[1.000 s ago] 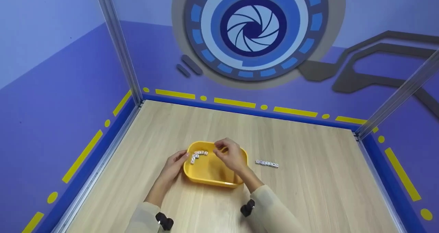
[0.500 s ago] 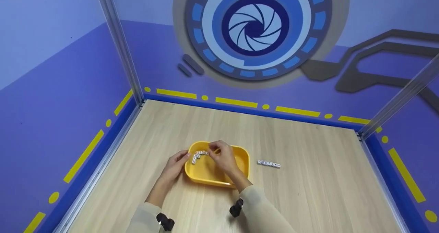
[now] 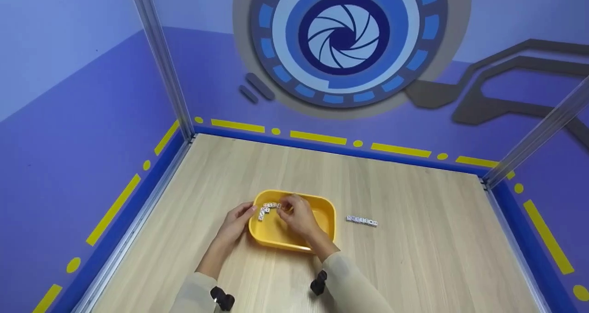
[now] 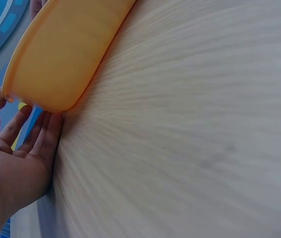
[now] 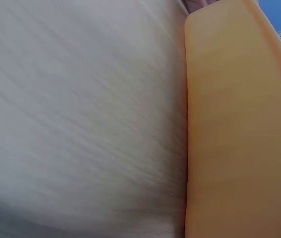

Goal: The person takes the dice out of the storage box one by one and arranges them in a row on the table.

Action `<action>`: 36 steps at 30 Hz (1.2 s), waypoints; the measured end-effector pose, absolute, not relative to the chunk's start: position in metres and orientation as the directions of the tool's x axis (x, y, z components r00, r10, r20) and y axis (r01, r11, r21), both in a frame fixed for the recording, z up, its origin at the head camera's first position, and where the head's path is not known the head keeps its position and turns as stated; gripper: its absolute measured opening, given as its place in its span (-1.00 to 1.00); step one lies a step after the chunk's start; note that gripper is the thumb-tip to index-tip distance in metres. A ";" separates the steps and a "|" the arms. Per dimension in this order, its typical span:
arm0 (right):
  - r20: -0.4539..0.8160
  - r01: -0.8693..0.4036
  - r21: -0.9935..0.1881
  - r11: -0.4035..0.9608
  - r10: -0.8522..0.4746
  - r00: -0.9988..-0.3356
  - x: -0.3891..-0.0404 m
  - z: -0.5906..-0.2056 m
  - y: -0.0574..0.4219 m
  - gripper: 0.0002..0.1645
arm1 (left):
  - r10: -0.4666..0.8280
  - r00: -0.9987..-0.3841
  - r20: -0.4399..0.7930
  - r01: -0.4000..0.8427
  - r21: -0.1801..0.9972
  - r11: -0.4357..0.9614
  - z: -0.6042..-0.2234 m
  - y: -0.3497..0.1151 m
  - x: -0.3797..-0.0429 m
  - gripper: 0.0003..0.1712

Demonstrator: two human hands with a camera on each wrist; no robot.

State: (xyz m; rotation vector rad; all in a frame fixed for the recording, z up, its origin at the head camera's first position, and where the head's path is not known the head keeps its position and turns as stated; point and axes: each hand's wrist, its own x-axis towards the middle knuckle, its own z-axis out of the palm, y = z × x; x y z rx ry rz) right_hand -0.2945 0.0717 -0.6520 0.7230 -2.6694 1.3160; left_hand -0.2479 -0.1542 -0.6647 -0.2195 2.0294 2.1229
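With my left grip [image 3: 233, 225] I am holding the left end of the yellow tray [image 3: 271, 234], thumb at its rim and fingers outside, which should be steadying the bent line of dice [image 3: 267, 210] lying inside by the tray's far left corner. My right grip [image 3: 299, 217] is hanging inside the tray, fingers curving toward the thumb beside that line, though I cannot tell whether it is pinching one; small, light touches are probably best suiting this, while a straight row of dice [image 3: 362, 221] is sitting right of the tray on the surface [image 3: 428, 239]
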 end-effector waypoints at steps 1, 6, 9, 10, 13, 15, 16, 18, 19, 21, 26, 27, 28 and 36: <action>0.260 -0.446 -0.722 0.529 -0.389 -0.884 -0.294 -0.652 0.072 -0.65 | 0.033 -0.971 -0.239 -0.240 0.970 -0.031 -0.664 -0.154 -0.248 -0.46; 0.237 -0.461 -0.692 0.556 -0.428 -0.872 -0.294 -0.654 0.072 -0.58 | 0.005 -0.972 -0.237 -0.237 0.972 -0.014 -0.664 -0.152 -0.249 -0.47; 0.224 -0.454 -0.681 0.575 -0.426 -0.876 -0.294 -0.655 0.072 -0.59 | 0.000 -0.970 -0.245 -0.245 0.969 -0.016 -0.665 -0.152 -0.250 -0.47; 0.215 -0.449 -0.677 0.583 -0.427 -0.878 -0.293 -0.655 0.072 -0.59 | 0.000 -0.969 -0.247 -0.247 0.969 -0.017 -0.665 -0.152 -0.250 -0.47; 0.173 -0.430 -0.665 0.611 -0.434 -0.884 -0.293 -0.656 0.072 -0.58 | -0.001 -0.969 -0.247 -0.247 0.969 -0.024 -0.665 -0.152 -0.250 -0.48; 0.148 -0.420 -0.658 0.625 -0.440 -0.886 -0.293 -0.656 0.072 -0.57 | 0.004 -0.970 -0.244 -0.244 0.969 -0.035 -0.666 -0.152 -0.250 -0.48; 0.136 -0.415 -0.656 0.630 -0.442 -0.887 -0.293 -0.656 0.071 -0.56 | 0.002 -0.969 -0.245 -0.245 0.969 -0.040 -0.666 -0.152 -0.250 -0.48; 0.119 -0.408 -0.654 0.637 -0.445 -0.887 -0.293 -0.656 0.071 -0.54 | 0.004 -0.969 -0.247 -0.246 0.968 -0.042 -0.666 -0.152 -0.250 -0.48; 0.115 -0.407 -0.653 0.639 -0.447 -0.887 -0.293 -0.657 0.070 -0.54 | 0.002 -0.969 -0.247 -0.247 0.968 -0.041 -0.666 -0.152 -0.251 -0.48; 0.118 -0.413 -0.645 0.643 -0.450 -0.885 -0.293 -0.656 0.070 -0.56 | -0.003 -0.969 -0.246 -0.246 0.969 -0.034 -0.666 -0.152 -0.250 -0.47; 0.167 -0.454 -0.609 0.650 -0.454 -0.875 -0.295 -0.658 0.071 -0.73 | -0.005 -0.972 -0.236 -0.236 0.972 -0.009 -0.665 -0.152 -0.249 -0.46; 0.173 -0.457 -0.604 0.653 -0.453 -0.875 -0.295 -0.658 0.071 -0.76 | -0.005 -0.972 -0.234 -0.233 0.972 -0.008 -0.665 -0.152 -0.248 -0.47; 0.172 -0.456 -0.601 0.657 -0.452 -0.876 -0.295 -0.659 0.071 -0.79 | -0.003 -0.973 -0.231 -0.231 0.973 -0.006 -0.665 -0.152 -0.248 -0.47; 0.118 -0.424 -0.600 0.678 -0.449 -0.886 -0.294 -0.661 0.072 -0.88 | -0.002 -0.965 -0.261 -0.261 0.965 -0.030 -0.666 -0.151 -0.249 -0.48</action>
